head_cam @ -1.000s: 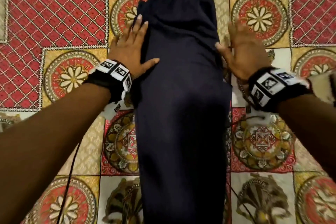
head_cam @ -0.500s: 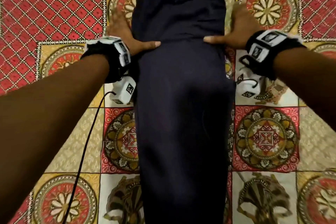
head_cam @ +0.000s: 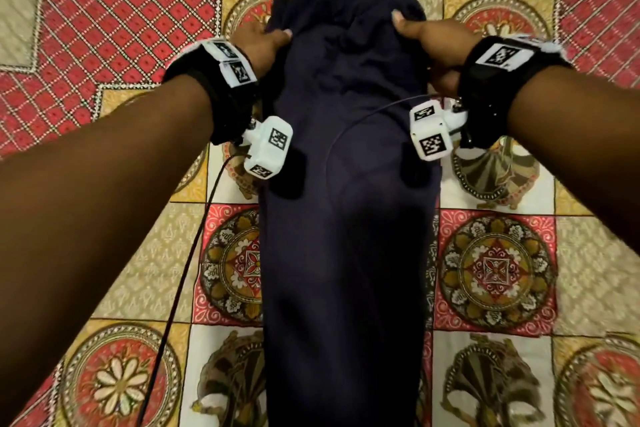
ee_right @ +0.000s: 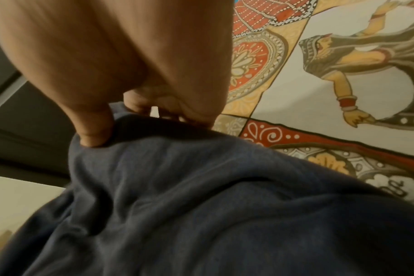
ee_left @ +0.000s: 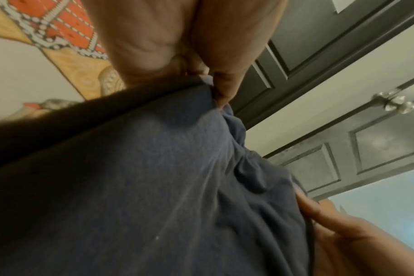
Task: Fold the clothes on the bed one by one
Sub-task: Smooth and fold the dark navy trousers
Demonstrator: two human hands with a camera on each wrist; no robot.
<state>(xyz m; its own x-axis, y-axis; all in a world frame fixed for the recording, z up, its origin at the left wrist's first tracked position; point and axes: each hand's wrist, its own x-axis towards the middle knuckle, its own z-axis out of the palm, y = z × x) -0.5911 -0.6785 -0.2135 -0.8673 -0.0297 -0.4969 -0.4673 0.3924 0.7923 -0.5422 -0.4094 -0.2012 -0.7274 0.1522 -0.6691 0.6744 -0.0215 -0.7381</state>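
— What's nearest you?

— Your two forearms reach out over the bed's patterned red, yellow and white cotton bedsheet [head_cam: 498,263]. Between them a long, dark navy folded cloth garment [head_cam: 346,253] runs lengthwise away from you, flat on the sheet at its near end. A thin black cable [head_cam: 180,274] trails from your left wrist across the sheet.

— And further up?

— A black wrist strap with white marker cubes [head_cam: 268,149] sits on each arm. Past them, your left hand [head_cam: 258,45] has its grip clamped on the garment's left edge near the far end: in the left wrist view the thumb and fingers [ee_left: 222,87] pinch a fold of the navy cloth. Your right hand [head_cam: 433,42] has its grip clamped on the right edge, with the thumb [ee_right: 92,127] pressed over the cloth and the fingers curled beneath it.

— How does the cloth lie there?

— It is bunched and wrinkled between your hands and raised off the sheet.

— Beyond that?

— The left wrist view shows dark grey panelled doors [ee_left: 378,149] behind the garment.
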